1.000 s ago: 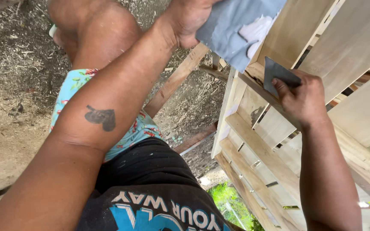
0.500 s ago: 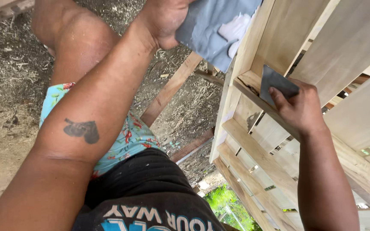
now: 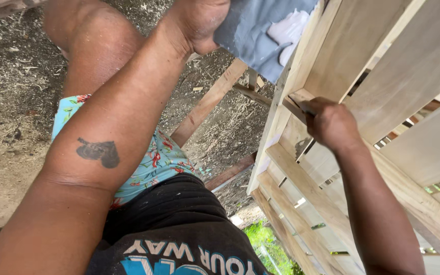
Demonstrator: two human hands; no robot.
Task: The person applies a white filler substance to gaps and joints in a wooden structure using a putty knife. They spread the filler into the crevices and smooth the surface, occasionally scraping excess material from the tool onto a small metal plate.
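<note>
Wooden slat frame [image 3: 398, 76] meets one right hand [image 3: 332, 125]; left hand [image 3: 199, 20] holds one grey board [image 3: 260, 35].

No packages, labels, signs, screens.

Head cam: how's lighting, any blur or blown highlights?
Head view: soft shade overall, no hard shadows; the left hand with its grey board is cropped by the top edge; the right hand at the wooden slats is sharp; bright daylight through the slat gaps is near blown out.
</note>
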